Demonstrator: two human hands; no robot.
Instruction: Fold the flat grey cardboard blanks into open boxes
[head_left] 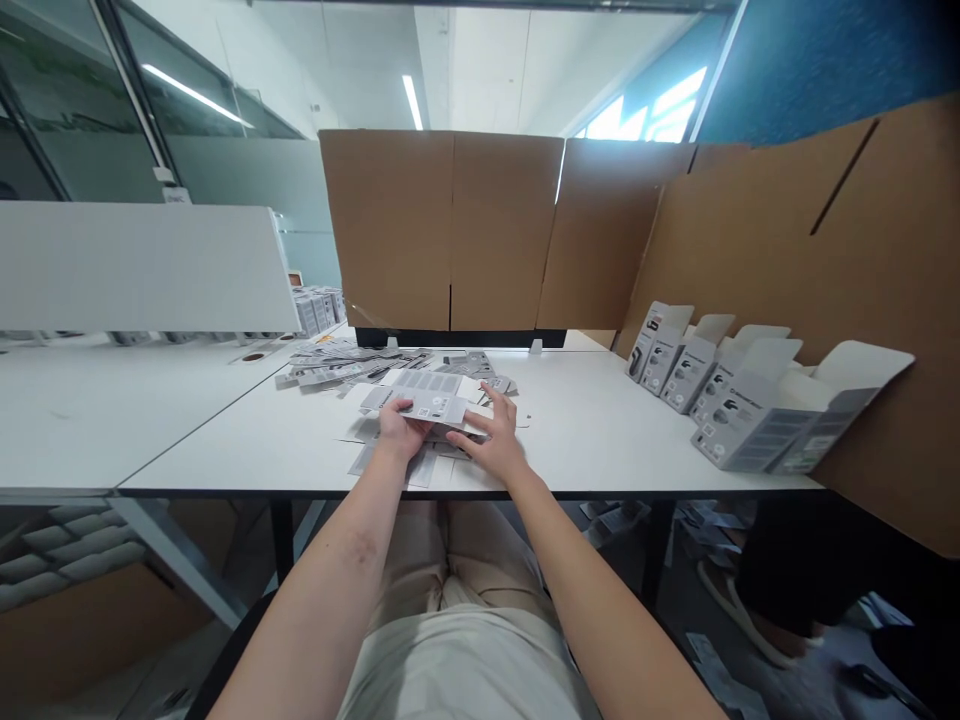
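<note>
A flattened printed carton (420,402), white and grey, is held just above the table near its front edge. My left hand (403,428) grips it by the lower left side, thumb on top and fingers beneath. At the carton's right end is my right hand (491,435), its fingers spread beside the white flap; whether the fingertips touch it I cannot tell. Below both hands lie more flat carton blanks (424,468), partly covered by the held one. Behind it a loose pile of flat cartons (337,368) spreads to the left.
Several erected cartons with raised flaps (739,400) stand along the table's right side by a cardboard wall (885,260). A cardboard screen (495,230) rises at the back. Boxes (319,308) stand far left. Another person's foot (757,620) is on the floor at right.
</note>
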